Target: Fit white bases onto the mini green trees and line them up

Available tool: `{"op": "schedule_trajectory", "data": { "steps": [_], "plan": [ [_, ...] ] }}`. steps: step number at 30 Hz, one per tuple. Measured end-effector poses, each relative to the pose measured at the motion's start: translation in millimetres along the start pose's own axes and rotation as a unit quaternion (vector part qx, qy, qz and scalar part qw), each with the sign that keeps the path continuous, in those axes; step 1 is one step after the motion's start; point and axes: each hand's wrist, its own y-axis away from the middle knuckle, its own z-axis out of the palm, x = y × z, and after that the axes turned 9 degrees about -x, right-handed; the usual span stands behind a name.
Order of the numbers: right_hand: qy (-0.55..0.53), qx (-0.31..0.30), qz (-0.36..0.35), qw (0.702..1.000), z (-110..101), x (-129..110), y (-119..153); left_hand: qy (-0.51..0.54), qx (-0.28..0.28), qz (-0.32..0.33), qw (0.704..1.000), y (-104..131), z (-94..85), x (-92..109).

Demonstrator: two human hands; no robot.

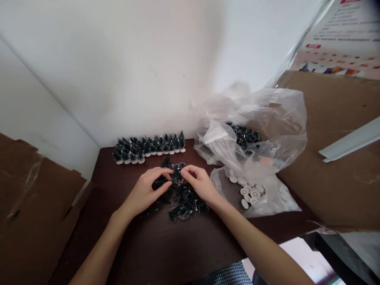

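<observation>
Near the middle of the dark table, my left hand (152, 185) has its thumb and fingers apart beside a small dark green tree (177, 168). My right hand (198, 181) pinches at that tree's right side with thumb and forefinger. Below and between the hands lies a loose pile of small frosted trees (185, 204), partly under my right hand. More dark tree pieces show behind my left fingers. Farther back, rows of upright little trees (148, 146) stand on white round bases against the wall.
On the right, a clear plastic bag (276, 118) holds more trees (245, 136); another bag holds white round bases (253, 192). Cardboard boxes (332, 178) flank the brown table (178, 249) on both sides. A white wall rises behind.
</observation>
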Motion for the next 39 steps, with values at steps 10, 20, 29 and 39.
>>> {"op": "schedule_trajectory", "data": {
  "steps": [10,20,29,39],
  "plan": [
    [0.133,0.112,-0.084,0.981,-8.4,2.1,1.0,-0.07,0.022,0.031,0.997,0.9,-5.0,0.7],
    [0.167,0.064,-0.044,0.983,-5.9,3.0,2.5,-0.145,-0.06,0.031,0.987,1.9,1.1,-9.3],
    [0.015,-0.005,-0.036,0.999,0.5,1.6,2.0,-0.106,-0.033,0.025,0.993,-1.4,3.9,-9.4],
    [0.047,0.033,-0.044,0.997,-2.9,4.8,1.4,-0.084,-0.003,0.072,0.994,-1.2,5.3,-8.9]
  ]
}}
